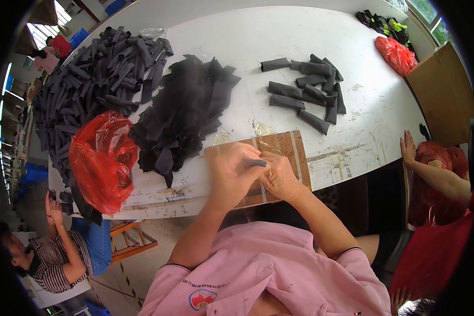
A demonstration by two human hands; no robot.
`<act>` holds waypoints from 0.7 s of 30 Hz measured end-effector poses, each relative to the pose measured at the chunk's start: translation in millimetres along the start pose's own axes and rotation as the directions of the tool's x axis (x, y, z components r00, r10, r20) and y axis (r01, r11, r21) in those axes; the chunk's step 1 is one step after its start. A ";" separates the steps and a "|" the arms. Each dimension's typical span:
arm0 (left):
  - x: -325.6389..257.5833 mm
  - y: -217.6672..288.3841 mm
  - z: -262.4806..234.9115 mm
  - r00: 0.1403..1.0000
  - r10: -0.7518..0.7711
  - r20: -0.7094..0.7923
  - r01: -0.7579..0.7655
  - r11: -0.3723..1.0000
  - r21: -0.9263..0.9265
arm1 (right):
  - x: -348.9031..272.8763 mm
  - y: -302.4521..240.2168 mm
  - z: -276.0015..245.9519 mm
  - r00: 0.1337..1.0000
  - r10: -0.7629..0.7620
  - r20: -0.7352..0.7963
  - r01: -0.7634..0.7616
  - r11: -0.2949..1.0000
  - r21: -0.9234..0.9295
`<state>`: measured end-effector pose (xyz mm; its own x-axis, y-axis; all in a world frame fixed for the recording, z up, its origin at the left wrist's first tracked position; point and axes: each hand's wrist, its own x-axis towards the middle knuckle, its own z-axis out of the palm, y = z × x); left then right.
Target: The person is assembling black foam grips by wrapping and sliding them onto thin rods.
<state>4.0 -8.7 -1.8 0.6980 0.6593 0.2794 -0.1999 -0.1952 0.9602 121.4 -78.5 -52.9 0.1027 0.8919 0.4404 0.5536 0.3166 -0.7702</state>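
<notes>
My left hand (230,171) and my right hand (280,176) meet above a brown board (302,158) at the table's near edge. Both are closed around a small dark grey fabric piece (256,163); only a short part of it shows between them, the rest being covered by fingers. Beyond my right hand lie several rolled dark grey fabric tubes (285,101) in a loose group. A heap of flat black fabric pieces (187,100) spreads out beyond my left hand.
A large pile of dark fabric tubes (89,79) covers the table's left side, beside a red plastic bag (102,163). Another red bag (395,55) and a cardboard box (442,92) stand right. One person (52,263) sits left; another person's arm (440,179) rests at right.
</notes>
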 end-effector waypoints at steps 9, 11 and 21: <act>-5.5 13.1 -3.6 0.995 -0.015 -0.102 -0.030 0.902 -0.430 | 15.1 -24.0 -21.4 0.994 0.052 0.092 -0.021 0.952 -0.306; -4.9 19.4 -3.3 0.979 -0.041 -0.200 -0.095 0.774 -0.626 | 21.2 -36.8 -28.6 0.996 0.037 0.076 -0.011 0.947 -0.322; -9.7 3.8 -23.6 0.956 -0.059 -0.289 -0.084 0.885 -0.458 | 13.0 -27.7 -9.0 0.999 0.037 0.008 -0.031 0.926 -0.377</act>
<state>-19.7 1.3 -0.8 0.4801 0.8512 0.2120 -0.5505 0.1042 0.8283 114.9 -78.6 -21.7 0.1165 0.9056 0.4078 0.8206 0.1435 -0.5532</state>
